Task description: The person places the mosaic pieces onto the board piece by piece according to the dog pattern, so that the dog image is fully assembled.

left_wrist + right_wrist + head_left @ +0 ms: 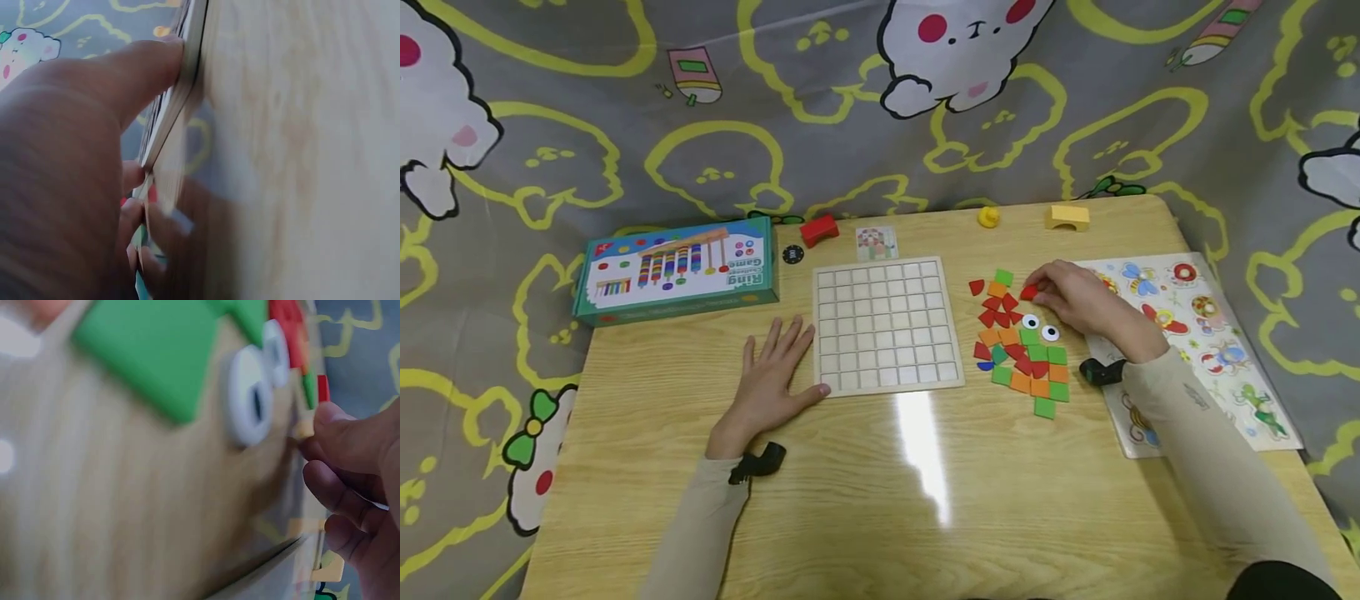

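Note:
My right hand [1071, 302] pinches a small red piece [1028, 292] between thumb and fingertips, at the upper right of a cluster of flat pieces. In the right wrist view the red piece [323, 388] sticks up past the thumb. The cluster holds green squares [1043, 407], orange squares [1019, 381], red wedge pieces [977, 287] and two white eye discs [1050, 333]. Flat on the table, my left hand [769, 385] has its fingers spread, with the thumb touching the lower left corner of the wooden grid board [887, 390]. In the left wrist view the thumb rests on the board's edge [181, 94].
A ring game box [677, 271] lies at the back left. Along the back are a black chip [793, 254], a red block [819, 231], a picture card [876, 243], a yellow duck [988, 217] and a yellow arch block [1067, 217]. A picture board [1217, 400] lies under the right forearm.

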### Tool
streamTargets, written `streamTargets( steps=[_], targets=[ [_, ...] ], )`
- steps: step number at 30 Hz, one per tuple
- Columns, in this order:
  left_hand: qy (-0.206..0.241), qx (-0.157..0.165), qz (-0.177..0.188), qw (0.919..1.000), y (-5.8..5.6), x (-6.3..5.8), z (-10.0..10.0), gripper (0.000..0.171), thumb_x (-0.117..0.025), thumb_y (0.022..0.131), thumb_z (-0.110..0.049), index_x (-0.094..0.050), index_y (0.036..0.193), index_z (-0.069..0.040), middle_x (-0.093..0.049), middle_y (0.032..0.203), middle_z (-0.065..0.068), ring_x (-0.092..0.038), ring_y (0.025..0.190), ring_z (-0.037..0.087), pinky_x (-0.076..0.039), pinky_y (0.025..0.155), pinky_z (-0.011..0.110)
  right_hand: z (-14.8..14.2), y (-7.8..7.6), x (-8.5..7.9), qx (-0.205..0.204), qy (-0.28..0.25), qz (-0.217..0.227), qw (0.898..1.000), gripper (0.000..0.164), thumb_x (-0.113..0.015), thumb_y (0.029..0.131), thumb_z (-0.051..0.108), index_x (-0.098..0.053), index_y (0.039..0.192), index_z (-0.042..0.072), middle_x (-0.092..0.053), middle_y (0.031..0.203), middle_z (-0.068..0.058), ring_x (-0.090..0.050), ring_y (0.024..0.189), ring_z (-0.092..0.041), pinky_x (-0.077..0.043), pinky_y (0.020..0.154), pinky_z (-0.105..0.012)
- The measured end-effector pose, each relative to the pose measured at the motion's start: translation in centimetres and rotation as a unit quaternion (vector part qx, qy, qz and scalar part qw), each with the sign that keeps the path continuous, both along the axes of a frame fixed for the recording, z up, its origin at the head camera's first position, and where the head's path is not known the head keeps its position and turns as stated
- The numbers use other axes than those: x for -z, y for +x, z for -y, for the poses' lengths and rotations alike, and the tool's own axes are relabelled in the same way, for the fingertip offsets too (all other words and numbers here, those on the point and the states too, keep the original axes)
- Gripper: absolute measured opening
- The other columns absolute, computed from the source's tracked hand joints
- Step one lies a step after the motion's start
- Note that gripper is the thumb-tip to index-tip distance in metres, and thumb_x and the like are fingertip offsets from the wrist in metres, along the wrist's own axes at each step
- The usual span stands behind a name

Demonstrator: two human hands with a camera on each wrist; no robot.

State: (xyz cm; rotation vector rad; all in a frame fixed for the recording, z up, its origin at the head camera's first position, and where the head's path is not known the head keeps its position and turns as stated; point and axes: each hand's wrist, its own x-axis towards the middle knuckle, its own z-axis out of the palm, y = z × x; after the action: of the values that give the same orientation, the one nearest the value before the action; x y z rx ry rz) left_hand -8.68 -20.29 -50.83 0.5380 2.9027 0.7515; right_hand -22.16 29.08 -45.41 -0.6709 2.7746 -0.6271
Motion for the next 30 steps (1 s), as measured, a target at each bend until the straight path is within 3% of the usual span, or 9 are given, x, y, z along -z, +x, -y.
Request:
streamTargets(
  steps=[5,12,17,21,25,30],
  targets=[
    [-0.001,-0.003,-0.007,1.0,0.3,0.3,0.0,0.09,-0.061,0.089,-0.06,-0.019,0.16,-0.022,-0.009,0.166,0.004,0.002,0.152,0.034,0.007,0.112,0.066,1.7,-0.5,-0.5,0.016,-0.055,-0.024,0.998,0.025,-0.06,0.098,0.009,-0.061,0.122,0.003,-0.068,0.107,-0.013,-0.064,0.096,-0.027,-0.049,0.084,-0.045],
    [0.001,-0.002,-0.016,0.9999,0.1,0.5,0.3,0.088,-0.06,0.09,-0.06,-0.021,0.159,-0.022,-0.01,0.166,0.005,0.002,0.152,0.033,0.005,0.114,0.062,7.5,-1.3,-0.9,0.057,-0.171,-0.007,0.984,0.024,-0.064,0.096,0.017,-0.066,0.12,0.01,-0.069,0.104,-0.008,-0.063,0.086,-0.022,-0.047,0.07,-0.02],
    [0.027,-0.001,-0.031,0.9992,-0.1,0.5,0.5,0.084,-0.067,0.088,-0.052,-0.03,0.157,-0.02,-0.015,0.165,0.007,-0.001,0.152,0.034,-0.005,0.117,0.059,13.7,-2.4,0.1,0.019,-0.227,0.015,0.974,0.025,-0.065,0.096,0.014,-0.067,0.12,0.009,-0.069,0.104,-0.007,-0.064,0.088,-0.019,-0.05,0.072,-0.023],
    [0.052,-0.022,-0.032,0.9979,-0.2,0.4,0.4,0.082,-0.071,0.085,-0.053,-0.037,0.154,-0.023,-0.022,0.16,0.012,-0.006,0.149,0.036,-0.015,0.113,0.062,18.8,-3.3,1.0,-0.029,-0.251,0.034,0.967,0.025,-0.064,0.096,0.011,-0.065,0.12,0.005,-0.067,0.105,-0.008,-0.063,0.093,-0.019,-0.051,0.079,-0.03],
    [0.069,-0.048,-0.035,0.9958,0.0,0.5,0.3,0.081,-0.073,0.082,-0.057,-0.043,0.151,-0.026,-0.035,0.134,0.011,-0.021,0.126,0.034,-0.02,0.102,0.055,22.7,-4.3,1.8,-0.068,-0.245,0.035,0.967,0.024,-0.063,0.097,0.011,-0.063,0.12,0.003,-0.066,0.107,-0.01,-0.062,0.095,-0.021,-0.049,0.085,-0.035],
    [0.06,-0.051,-0.045,0.9959,0.3,0.8,0.2,0.083,-0.072,0.08,-0.062,-0.045,0.15,-0.025,-0.041,0.104,0.003,-0.029,0.095,0.024,-0.02,0.084,0.041,25.4,-5.2,2.6,-0.064,-0.208,0.042,0.975,0.024,-0.065,0.096,0.012,-0.064,0.118,0.005,-0.064,0.107,-0.009,-0.061,0.095,-0.021,-0.047,0.088,-0.036]
  ],
)
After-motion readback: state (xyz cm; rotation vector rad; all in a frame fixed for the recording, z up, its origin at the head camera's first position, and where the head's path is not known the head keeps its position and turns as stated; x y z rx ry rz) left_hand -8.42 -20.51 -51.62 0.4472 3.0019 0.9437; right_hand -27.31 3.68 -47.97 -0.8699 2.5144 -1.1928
